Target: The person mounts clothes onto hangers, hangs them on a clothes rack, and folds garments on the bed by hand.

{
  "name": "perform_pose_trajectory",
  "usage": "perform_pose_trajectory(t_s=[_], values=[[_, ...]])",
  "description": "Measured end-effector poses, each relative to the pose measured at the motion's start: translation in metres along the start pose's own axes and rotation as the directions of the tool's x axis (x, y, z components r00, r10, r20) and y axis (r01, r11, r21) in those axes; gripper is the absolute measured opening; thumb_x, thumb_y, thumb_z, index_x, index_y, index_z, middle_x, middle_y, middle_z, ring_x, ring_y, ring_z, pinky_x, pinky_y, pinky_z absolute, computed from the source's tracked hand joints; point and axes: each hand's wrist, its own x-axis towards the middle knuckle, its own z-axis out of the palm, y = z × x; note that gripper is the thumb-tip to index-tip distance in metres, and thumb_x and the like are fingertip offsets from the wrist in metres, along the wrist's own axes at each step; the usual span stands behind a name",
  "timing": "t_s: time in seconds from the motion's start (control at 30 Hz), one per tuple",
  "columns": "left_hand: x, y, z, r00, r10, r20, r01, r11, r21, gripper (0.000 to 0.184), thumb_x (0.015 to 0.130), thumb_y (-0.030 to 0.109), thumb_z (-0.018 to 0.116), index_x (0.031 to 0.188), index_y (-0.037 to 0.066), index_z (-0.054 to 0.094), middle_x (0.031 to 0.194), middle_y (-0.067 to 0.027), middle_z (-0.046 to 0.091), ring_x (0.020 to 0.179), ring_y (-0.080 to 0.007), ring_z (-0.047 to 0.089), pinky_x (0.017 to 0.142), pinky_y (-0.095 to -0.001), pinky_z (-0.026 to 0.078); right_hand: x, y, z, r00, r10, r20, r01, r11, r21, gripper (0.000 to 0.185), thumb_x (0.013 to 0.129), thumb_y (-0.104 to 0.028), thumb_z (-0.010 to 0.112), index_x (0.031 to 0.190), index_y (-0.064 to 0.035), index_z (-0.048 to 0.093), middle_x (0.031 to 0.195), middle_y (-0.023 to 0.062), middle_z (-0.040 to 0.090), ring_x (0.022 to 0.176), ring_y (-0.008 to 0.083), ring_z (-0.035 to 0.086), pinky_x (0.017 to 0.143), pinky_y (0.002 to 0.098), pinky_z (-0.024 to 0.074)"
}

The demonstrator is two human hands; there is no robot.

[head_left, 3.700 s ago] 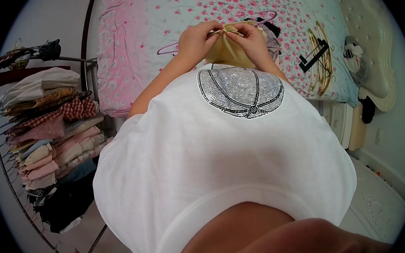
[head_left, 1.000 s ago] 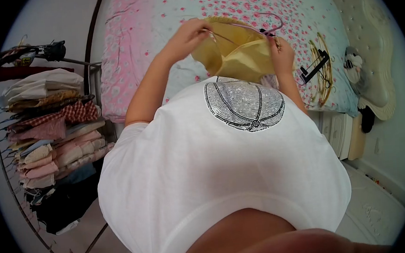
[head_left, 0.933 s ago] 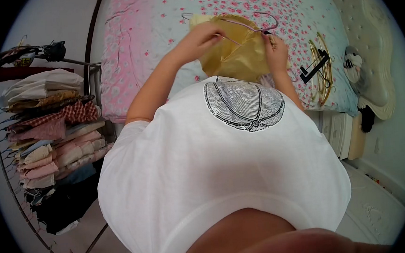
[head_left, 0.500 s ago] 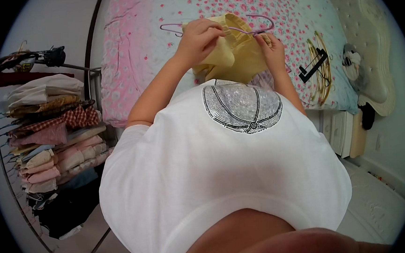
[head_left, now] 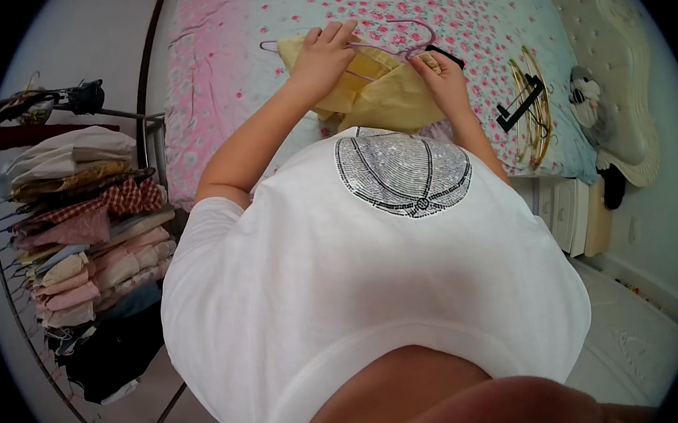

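Observation:
A pale yellow garment (head_left: 394,101) hangs half on a thin purple hanger (head_left: 430,32), just above the bed in front of my chest. The hanger's left tip pokes out past the cloth, and its hook points up and to the right. My left hand (head_left: 323,55) grips the garment along its upper left part, fingers over the hanger's arm; its fingertips are partly hidden. My right hand (head_left: 443,80) pinches the garment's edge close under the hook. Behind the right hand a black bar (head_left: 448,56) shows in part on the bed.
The bed (head_left: 227,78) has a floral cover. Gold hangers (head_left: 538,119) and a black hanger (head_left: 522,104) lie at its right side, near the padded headboard (head_left: 621,89). A metal rack (head_left: 15,301) of clothes (head_left: 81,229) stands left. A white cabinet (head_left: 566,223) stands right.
My left hand has moved slightly up and left, its fingers more raised. The hanger's hook has shifted left, and the garment is spread wider over the left arm. The black bar has come into view.

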Motion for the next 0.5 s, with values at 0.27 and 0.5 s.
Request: perform_pose_trajectory(t_s=[0.27, 0.5], values=[[-0.007, -0.013, 0.007, 0.995, 0.100, -0.028, -0.103, 0.989, -0.103, 0.018, 0.067, 0.011, 0.056, 0.084, 0.007, 0.059, 0.123, -0.0062, 0.042, 0.110, -0.0223, 0.042, 0.085, -0.0345, 0.038, -0.004, -0.003, -0.003, 0.993, 0.101, 0.058, -0.103, 0.994, 0.045, 0.024, 0.078, -0.024, 0.063, 0.075, -0.0007, 0.059, 0.062, -0.0017, 0.053, 0.058, 0.0054, 0.044, 0.053, 0.0221, 0.0370], [-0.008, -0.026, -0.002, 0.913, -0.116, 0.392, 0.340, 0.746, -0.572, 0.016, 0.075, 0.008, 0.054, 0.089, 0.001, 0.054, 0.112, -0.0121, 0.051, 0.096, -0.0284, 0.051, 0.080, -0.0326, 0.044, -0.004, -0.004, -0.005, 0.987, 0.144, 0.074, -0.148, 0.988, 0.049, 0.023, 0.078, -0.024, 0.063, 0.077, -0.0013, 0.060, 0.064, -0.0019, 0.054, 0.059, 0.0051, 0.046, 0.054, 0.0214, 0.0376]])
